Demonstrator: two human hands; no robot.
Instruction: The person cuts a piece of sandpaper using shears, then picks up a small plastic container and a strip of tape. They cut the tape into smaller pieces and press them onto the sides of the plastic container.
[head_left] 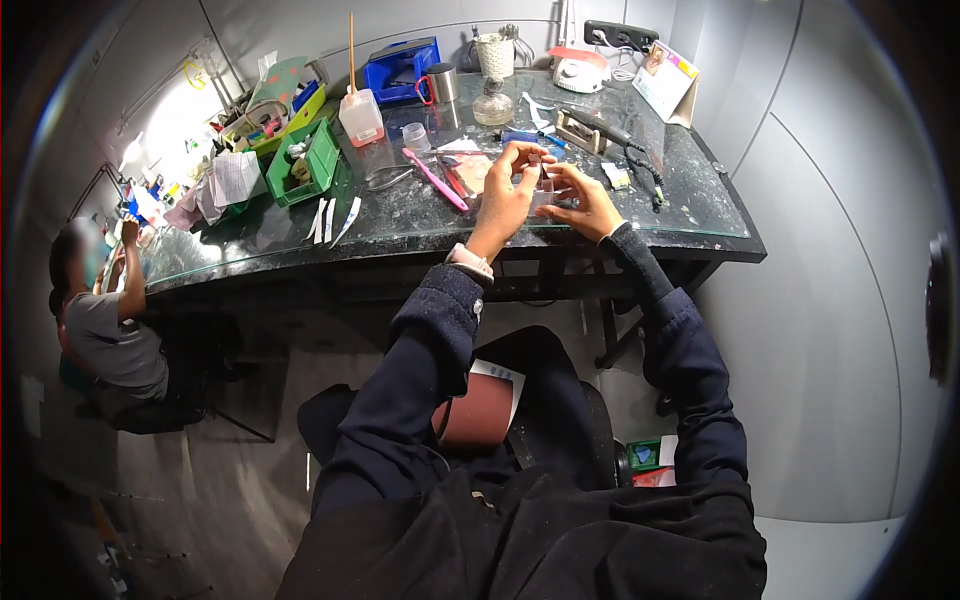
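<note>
Over the front part of the dark workbench (pixel 400 225), my two hands meet at a small translucent container (pixel 543 198). My left hand (pixel 506 195) has its fingers curled above it, pinching something small that I cannot make out. Thumb and fingers of my right hand (pixel 584 203) close on the container's right side. A pink toothbrush (pixel 436 181) lies left of my left hand, with a red-handled tool (pixel 453 180) beside it. Behind my fingers lies a blue object (pixel 519 137).
Further back stand a bottle of pink liquid (pixel 361 118), a metal mug (pixel 442 83), a glass burner (pixel 492 105) and a blue bin (pixel 402 70). A green bin (pixel 305 165) is at left, a desk calendar (pixel 667 85) at right. A person (pixel 115 335) sits far left.
</note>
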